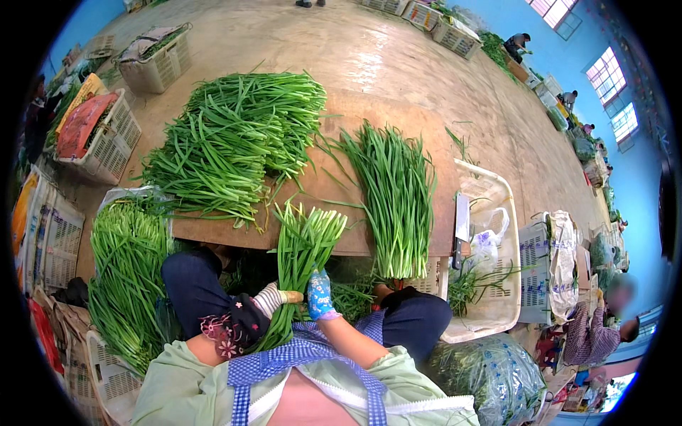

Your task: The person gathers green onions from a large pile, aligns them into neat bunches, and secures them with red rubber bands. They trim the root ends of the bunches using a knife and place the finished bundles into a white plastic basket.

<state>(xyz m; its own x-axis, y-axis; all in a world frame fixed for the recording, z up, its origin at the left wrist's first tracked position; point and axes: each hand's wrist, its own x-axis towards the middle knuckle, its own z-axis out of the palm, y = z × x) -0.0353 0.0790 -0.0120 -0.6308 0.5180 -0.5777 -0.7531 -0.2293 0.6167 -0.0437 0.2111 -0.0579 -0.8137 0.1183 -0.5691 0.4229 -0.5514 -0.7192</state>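
Left hand [275, 299] and right hand [320, 295] closed round bunch of greens [305, 245], lower centre of frame — big leafy pile [234, 142] upper left, knife [462, 221] right of centre

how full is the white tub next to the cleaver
Only partly full: the white tub holds a plastic bag and some loose green leaves, and its pale inside shows around them.
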